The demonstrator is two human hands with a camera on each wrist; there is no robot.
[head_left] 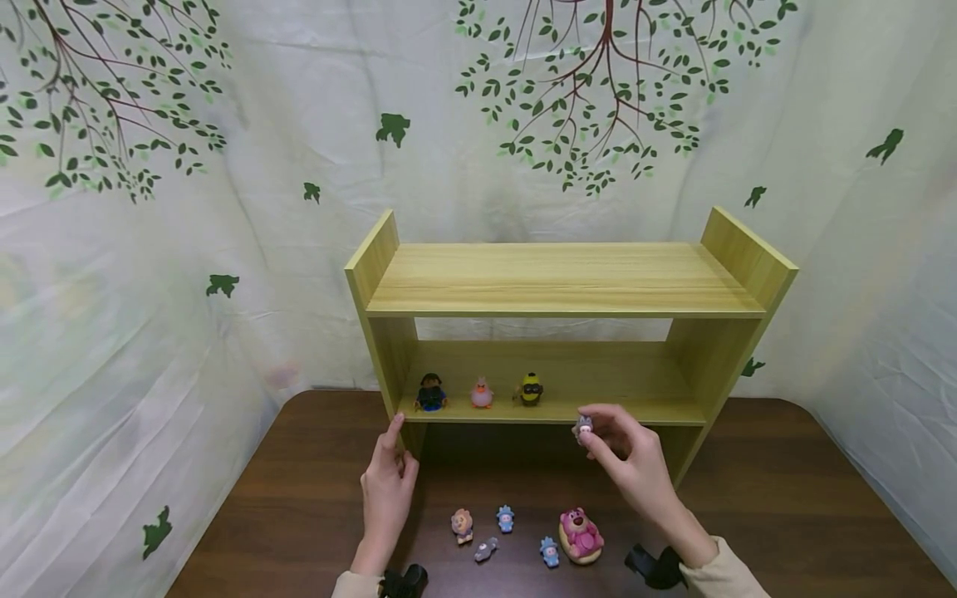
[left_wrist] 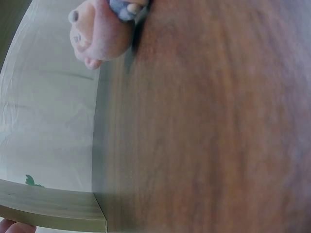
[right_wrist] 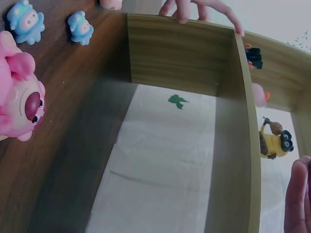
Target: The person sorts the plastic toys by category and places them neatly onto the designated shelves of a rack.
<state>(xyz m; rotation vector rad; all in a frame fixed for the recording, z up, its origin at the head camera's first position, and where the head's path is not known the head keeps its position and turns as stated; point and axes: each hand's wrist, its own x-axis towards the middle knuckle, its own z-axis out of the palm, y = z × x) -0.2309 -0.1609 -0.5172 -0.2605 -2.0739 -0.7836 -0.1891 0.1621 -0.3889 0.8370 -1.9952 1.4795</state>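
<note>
In the head view my right hand (head_left: 635, 457) pinches a small grey-and-white figurine (head_left: 584, 428) between thumb and fingertips, just in front of the middle shelf's front edge. My left hand (head_left: 389, 494) touches the left side panel of the wooden shelf unit (head_left: 568, 299), its index finger extended to the middle shelf's corner. On that shelf stand a dark-haired figurine in blue (head_left: 430, 393), a pink duck-like figurine (head_left: 482, 393) and a yellow minion figurine (head_left: 531, 389). The right wrist view shows the left fingers resting along the panel's edge.
On the brown table (head_left: 299, 490) lie a pink bear figurine (head_left: 581, 536), two light-blue figurines (head_left: 505, 519), a peach-coloured figurine (head_left: 462, 526) and a grey one (head_left: 486, 549). A leaf-patterned white curtain (head_left: 299, 124) hangs behind.
</note>
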